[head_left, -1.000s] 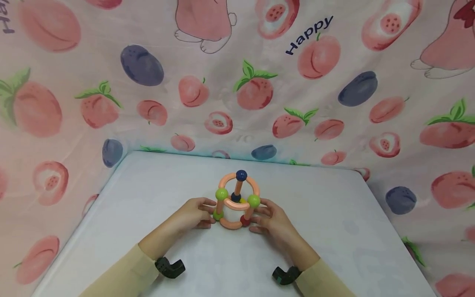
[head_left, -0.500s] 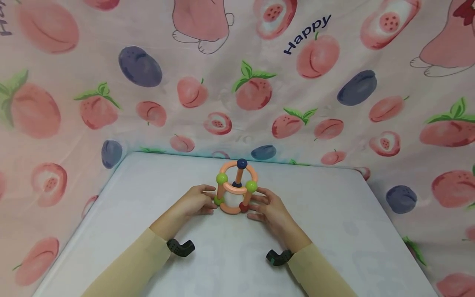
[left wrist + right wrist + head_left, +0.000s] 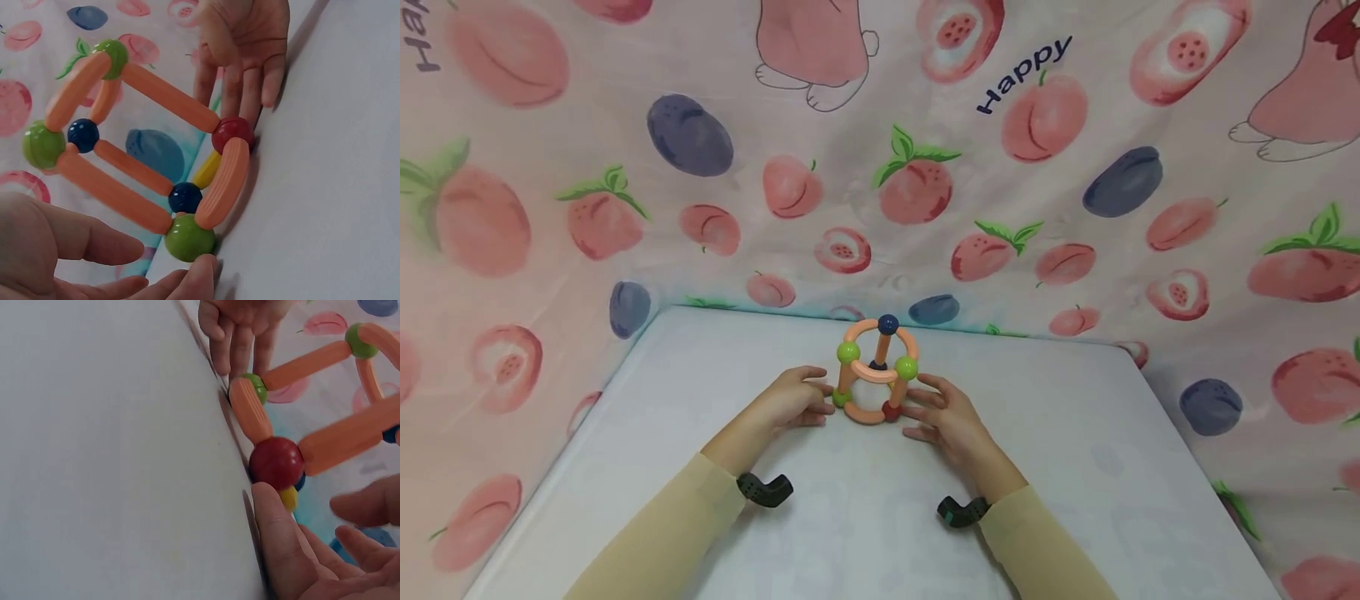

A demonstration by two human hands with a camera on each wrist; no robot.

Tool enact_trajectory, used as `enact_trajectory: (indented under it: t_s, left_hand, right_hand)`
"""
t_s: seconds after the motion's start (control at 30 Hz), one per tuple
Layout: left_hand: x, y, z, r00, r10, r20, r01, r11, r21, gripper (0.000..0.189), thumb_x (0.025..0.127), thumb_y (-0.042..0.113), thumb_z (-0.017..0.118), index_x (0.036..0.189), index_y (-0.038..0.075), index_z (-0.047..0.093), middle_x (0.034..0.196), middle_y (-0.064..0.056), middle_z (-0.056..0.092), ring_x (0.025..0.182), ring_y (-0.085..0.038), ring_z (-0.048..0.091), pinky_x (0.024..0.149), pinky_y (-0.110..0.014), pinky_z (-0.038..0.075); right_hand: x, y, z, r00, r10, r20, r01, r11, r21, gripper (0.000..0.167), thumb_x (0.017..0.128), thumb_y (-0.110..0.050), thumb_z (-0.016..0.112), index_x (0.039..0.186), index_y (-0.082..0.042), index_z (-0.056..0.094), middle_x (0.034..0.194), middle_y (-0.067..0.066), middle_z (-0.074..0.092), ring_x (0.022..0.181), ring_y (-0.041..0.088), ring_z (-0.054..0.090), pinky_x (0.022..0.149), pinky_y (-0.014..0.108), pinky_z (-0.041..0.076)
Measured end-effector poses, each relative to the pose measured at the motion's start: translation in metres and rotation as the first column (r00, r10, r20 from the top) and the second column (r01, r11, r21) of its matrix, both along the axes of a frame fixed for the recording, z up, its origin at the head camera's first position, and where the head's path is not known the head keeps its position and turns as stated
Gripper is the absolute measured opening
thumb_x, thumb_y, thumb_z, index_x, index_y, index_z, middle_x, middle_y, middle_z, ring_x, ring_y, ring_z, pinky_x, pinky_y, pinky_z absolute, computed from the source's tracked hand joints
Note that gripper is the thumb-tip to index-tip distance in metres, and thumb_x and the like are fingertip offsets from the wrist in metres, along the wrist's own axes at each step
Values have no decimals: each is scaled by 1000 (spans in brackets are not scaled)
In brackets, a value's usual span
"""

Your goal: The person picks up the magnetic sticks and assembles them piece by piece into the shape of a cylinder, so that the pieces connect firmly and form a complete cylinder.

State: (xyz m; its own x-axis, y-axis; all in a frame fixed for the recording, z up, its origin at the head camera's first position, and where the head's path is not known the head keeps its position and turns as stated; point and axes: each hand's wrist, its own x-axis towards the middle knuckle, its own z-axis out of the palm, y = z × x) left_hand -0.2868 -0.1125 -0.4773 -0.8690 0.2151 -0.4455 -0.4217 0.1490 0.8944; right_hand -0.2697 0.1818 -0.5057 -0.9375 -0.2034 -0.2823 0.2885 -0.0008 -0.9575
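Observation:
A toy frame of orange magnetic rods and balls (image 3: pixel 872 376) stands on the white table. Its upper ring has two green balls and a dark blue ball (image 3: pixel 888 324). My left hand (image 3: pixel 790 402) is at its left side, fingers loosely extended, a fingertip right at the lower green ball (image 3: pixel 190 238). On the other side is my right hand (image 3: pixel 951 421), fingers spread and relaxed, with one fingertip at the red ball (image 3: pixel 277 463). Neither hand wraps round the frame. A yellow piece (image 3: pixel 207 170) shows low at the back, partly hidden.
The white tabletop (image 3: pixel 865 517) extends around the frame, its back edge a short way behind it. A fruit-print cloth (image 3: pixel 895 258) hangs at the back and sides. Each wrist wears a black curved device (image 3: pixel 765 490).
The toy frame has slid away from me toward the table's back edge, with both hands moving alongside. The last half second shows only a slight further shift, and the left fingers have loosened a little.

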Motion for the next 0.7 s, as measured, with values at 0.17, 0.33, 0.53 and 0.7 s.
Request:
enact_trajectory:
  t_s: [0.17, 0.33, 0.53, 0.7]
  left_hand:
    - [10, -16, 6, 997, 12, -80, -17, 998, -60, 72, 99, 4, 57, 166, 3, 32, 159, -27, 53, 112, -28, 74, 85, -33, 63]
    - [24, -35, 25, 968, 23, -251, -87, 965, -248, 73, 104, 19, 60, 168, 5, 28, 164, -27, 47, 134, -42, 66, 103, -47, 60]
    - [49, -48, 46, 901, -3, -434, -220, 859, -463, 84, 109, 42, 54, 174, 13, 9, 176, -21, 31, 156, -45, 42, 119, -67, 42]
    - [68, -43, 48, 798, -91, -595, -329, 761, -559, 85, 110, 48, 54, 173, 7, 14, 177, -26, 21, 160, -54, 29, 125, -74, 28]
  right_hand:
    - [3, 19, 4, 1000, 4, -10, -3, 999, 54, 73, 105, -1, 63, 169, -13, 29, 166, 23, 46, 140, 42, 62, 94, 45, 65]
    - [11, 39, 22, 995, 6, -101, 15, 979, 204, 78, 101, -5, 69, 168, -15, 31, 167, 23, 44, 142, 45, 59, 95, 47, 65]
    - [32, 50, 46, 953, 134, -271, 68, 777, 625, 89, 95, -20, 78, 170, -25, 29, 172, 16, 40, 151, 44, 50, 111, 60, 54]
    - [50, 46, 60, 898, 213, -385, 212, 557, 803, 97, 95, -35, 81, 172, -17, 24, 175, 22, 29, 160, 52, 28, 122, 76, 31]
